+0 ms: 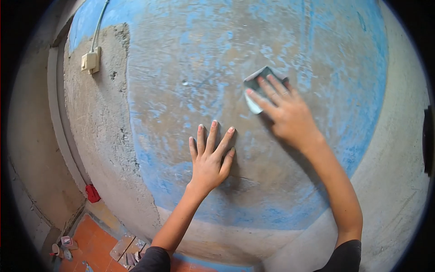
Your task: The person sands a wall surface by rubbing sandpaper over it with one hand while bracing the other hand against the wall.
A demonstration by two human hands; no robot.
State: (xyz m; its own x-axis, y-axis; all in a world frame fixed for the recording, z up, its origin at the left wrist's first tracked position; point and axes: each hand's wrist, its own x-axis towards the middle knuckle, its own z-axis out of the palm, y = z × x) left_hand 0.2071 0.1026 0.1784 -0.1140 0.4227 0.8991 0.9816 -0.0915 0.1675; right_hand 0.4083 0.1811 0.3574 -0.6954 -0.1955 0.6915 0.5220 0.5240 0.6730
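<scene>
My right hand [290,113] presses a folded sheet of sandpaper [257,82] against the wall [181,50], fingers laid over its dark face. One corner of the sheet looks pale and is slightly blurred. Lower and to the left, my left hand [208,161] rests flat on the wall with its fingers spread, holding nothing. Worn blue paint shows in patches over grey-brown plaster around both hands.
A light switch [90,61] with a cable running upward sits on rough bare plaster at the upper left. Below are a red object [93,193] and small containers [68,242] on the orange floor [93,240]. A pale wall [394,190] adjoins at right.
</scene>
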